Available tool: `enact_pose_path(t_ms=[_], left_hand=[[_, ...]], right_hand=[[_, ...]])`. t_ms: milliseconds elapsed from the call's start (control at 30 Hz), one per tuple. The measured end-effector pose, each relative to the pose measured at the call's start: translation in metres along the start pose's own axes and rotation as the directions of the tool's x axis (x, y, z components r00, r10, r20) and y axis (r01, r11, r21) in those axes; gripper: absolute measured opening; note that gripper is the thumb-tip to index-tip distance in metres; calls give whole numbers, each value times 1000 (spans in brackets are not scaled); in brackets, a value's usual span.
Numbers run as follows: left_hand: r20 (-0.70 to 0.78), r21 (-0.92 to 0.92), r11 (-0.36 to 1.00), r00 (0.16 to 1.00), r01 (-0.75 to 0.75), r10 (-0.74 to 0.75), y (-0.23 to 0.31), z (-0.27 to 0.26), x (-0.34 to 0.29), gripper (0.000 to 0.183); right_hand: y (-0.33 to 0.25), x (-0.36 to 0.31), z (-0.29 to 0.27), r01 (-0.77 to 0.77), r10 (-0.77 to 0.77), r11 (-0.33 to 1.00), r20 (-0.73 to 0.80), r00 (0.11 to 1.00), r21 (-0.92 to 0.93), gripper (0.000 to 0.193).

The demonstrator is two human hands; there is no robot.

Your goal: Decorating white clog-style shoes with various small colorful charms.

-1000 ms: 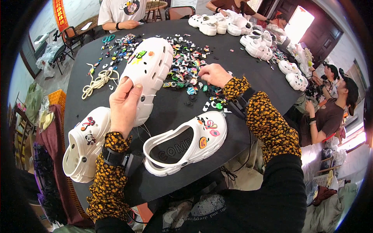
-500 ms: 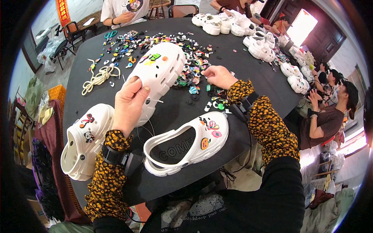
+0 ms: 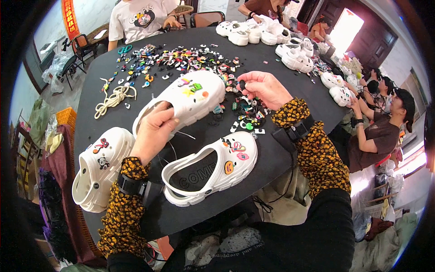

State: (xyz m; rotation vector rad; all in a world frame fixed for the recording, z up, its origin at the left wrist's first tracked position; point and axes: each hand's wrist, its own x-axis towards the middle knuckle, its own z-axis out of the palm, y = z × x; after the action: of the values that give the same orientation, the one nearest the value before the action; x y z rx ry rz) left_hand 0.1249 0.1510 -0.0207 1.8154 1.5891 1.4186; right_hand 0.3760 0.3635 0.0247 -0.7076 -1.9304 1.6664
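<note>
A white clog (image 3: 204, 100) with bright charms on its toe is held above the middle of the black tabletop (image 3: 299, 106). My left hand (image 3: 157, 128) is closed around its side by the foot opening, probably so the holed toe faces my other hand. My right hand (image 3: 266, 90), fingers curled, pinches a small dark piece (image 3: 241, 85) just beside the toe. Two decorated clogs rest nearer me, one by the left edge (image 3: 106, 156), one by the front edge (image 3: 240, 156), likely leaving the charm pile (image 3: 181, 59) within reach. Compared with half a second ago, the held clog lies lower and flatter, and my right hand has lifted from the pile.
</note>
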Motion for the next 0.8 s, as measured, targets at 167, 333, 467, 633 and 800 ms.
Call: enact_pose_path(t_ms=[167, 333, 467, 633, 800], left_hand=[[257, 20, 999, 966, -48, 41, 5, 11, -1, 25], [333, 71, 996, 940, 46, -68, 18, 13, 3, 20], [392, 62, 924, 842, 378, -371, 32, 9, 0, 32], [311, 23, 840, 795, 542, -521, 41, 15, 3, 50], [244, -107, 791, 788, 602, -566, 41, 23, 3, 38]], right_hand=[[-29, -7, 23, 155, -151, 979, 38, 988, -133, 27], [-24, 3, 57, 349, -281, 832, 215, 935, -432, 26], [-9, 10, 78, 422, -350, 694, 240, 906, -583, 24], [-6, 7, 92, 499, -429, 692, 259, 865, -521, 21], [-11, -5, 91, 486, -412, 672, 263, 872, -559, 15]])
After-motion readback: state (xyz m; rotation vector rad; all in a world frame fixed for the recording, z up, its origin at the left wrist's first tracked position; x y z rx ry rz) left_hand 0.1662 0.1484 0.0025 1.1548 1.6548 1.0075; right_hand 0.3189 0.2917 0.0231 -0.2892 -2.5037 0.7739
